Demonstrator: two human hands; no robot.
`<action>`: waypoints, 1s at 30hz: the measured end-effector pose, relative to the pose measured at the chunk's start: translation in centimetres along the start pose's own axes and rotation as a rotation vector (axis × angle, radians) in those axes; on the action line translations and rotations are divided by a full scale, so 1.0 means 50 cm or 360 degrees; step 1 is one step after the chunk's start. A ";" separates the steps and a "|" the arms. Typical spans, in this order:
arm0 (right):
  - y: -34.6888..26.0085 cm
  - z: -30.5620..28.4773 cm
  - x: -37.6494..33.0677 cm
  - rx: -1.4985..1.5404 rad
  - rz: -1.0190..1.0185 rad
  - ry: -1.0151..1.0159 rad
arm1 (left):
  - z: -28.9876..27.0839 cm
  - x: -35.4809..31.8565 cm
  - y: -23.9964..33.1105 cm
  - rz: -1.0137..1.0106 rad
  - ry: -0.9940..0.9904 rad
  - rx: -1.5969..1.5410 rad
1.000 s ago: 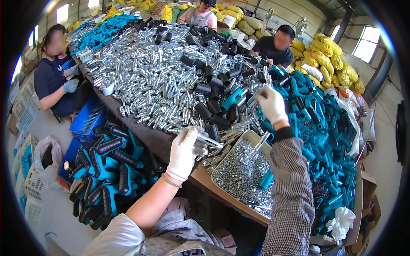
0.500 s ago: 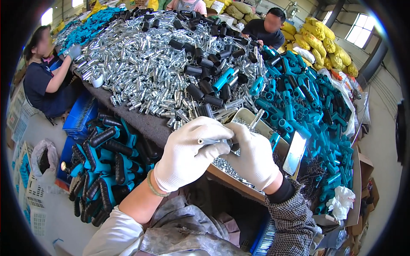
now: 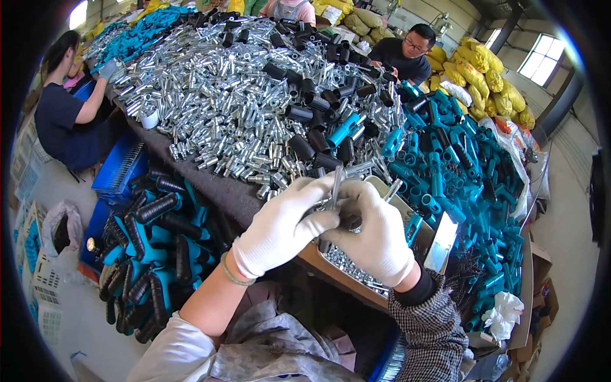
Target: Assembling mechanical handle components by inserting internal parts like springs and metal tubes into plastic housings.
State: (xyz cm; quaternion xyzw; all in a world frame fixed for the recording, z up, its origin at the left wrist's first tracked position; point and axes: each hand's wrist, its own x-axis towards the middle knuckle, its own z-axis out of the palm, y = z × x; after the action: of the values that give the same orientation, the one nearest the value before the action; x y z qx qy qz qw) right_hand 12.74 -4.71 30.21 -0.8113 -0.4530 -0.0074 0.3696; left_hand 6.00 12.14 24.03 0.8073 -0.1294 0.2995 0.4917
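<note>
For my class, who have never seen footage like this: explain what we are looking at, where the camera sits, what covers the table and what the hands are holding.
The camera is worn on a person's head and looks down at their own hands; its wide lens bends straight edges. Both hands wear white gloves. The left hand and the right hand meet over a tray of small metal parts, together gripping a short shiny metal piece and a dark part; exactly how these fit is hard to tell. The table carries a big heap of silver metal pieces, black sleeves and teal plastic handles. More black and teal handles lie in a pile below the table's left edge. Other people work at the far sides.
</note>
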 end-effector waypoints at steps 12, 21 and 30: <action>0.283 -0.021 0.279 -0.1311 0.0529 -0.0140 | -0.009 -0.055 0.004 -0.0139 0.0092 0.0024; 0.220 -0.059 0.156 -0.0951 0.0054 0.0625 | -0.017 -0.081 0.070 -0.0453 0.0735 -0.0727; 0.052 0.015 -0.419 0.1503 0.1041 -0.0009 | 0.075 -0.200 0.059 -0.0623 0.0244 -0.1113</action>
State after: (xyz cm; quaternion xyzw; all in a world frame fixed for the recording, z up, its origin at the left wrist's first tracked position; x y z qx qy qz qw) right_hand 2.09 -20.37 20.84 -0.6561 -0.1335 0.3127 0.6737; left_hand -2.02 6.59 18.79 0.5761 -0.0303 0.1976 0.7925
